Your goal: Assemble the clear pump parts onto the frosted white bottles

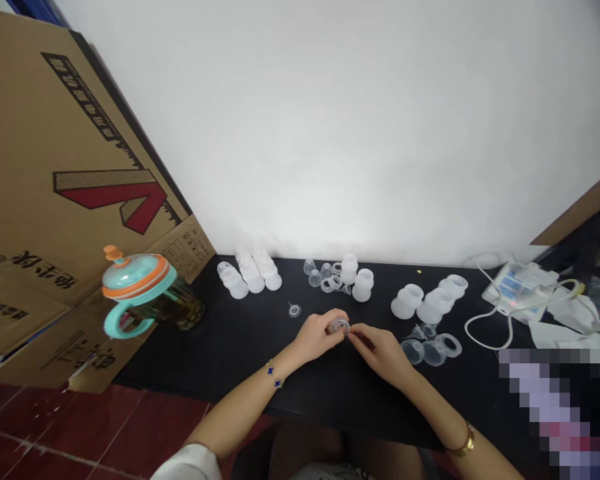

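"Where is the piece being worked on?"

"Near the middle of the bench (220,363), between both hands. It's a clear ring-shaped part (339,325), raised just off the surface, I think."

"And the fingers?"

"Those of the left hand (324,335) are curled around it, closed on its left side. The right hand (377,350) has thumb and forefinger drawn together at its right edge; I can't tell whether they grip it or only touch it."

"How much looks done?"

"Far left, three bottles with clear tops (250,275) sit in a group, so I'd judge those put together."

"And left over?"

"Plenty, it seems. Two open bottle bodies (363,287) stand at the far middle, with loose clear domes and rings (315,278) just left of them. Three more open bodies (407,302) are over to the right, with another cluster of clear parts (434,353) on their near side."

"Anything by itself?"

"One small stemmed disc (295,311), left of the hands, apart from both clusters. The part in hand looks unfinished, but its details are too small to be sure."
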Tool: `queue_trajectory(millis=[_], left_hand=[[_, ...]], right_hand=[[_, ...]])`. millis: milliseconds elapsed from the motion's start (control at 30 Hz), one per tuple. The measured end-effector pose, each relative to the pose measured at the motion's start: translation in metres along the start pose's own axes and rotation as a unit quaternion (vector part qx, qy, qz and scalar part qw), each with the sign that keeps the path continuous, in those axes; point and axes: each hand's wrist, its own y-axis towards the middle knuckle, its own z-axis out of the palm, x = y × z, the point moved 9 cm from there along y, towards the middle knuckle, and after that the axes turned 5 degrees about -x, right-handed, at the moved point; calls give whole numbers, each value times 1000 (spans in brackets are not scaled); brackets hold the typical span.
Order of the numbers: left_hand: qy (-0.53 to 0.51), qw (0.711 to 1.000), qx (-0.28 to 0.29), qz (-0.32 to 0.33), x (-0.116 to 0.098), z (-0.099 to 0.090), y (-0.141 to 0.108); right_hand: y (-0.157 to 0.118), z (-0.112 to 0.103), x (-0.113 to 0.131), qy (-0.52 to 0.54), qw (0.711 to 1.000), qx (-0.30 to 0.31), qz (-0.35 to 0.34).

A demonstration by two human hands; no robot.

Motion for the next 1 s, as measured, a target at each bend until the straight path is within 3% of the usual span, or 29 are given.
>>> queue_trajectory(millis=[533, 800, 1000], left_hand=[[62, 997, 37, 32, -12, 3, -3], [-9, 997, 79, -17, -5, 11, -6], [-1, 997, 75, -22, -7, 8, -6]], right_hand=[[0, 1, -1, -2, 1000, -2, 1], [1, 2, -5, 3, 1000, 1, 6], [1, 1, -4, 14, 1000, 2, 14]])
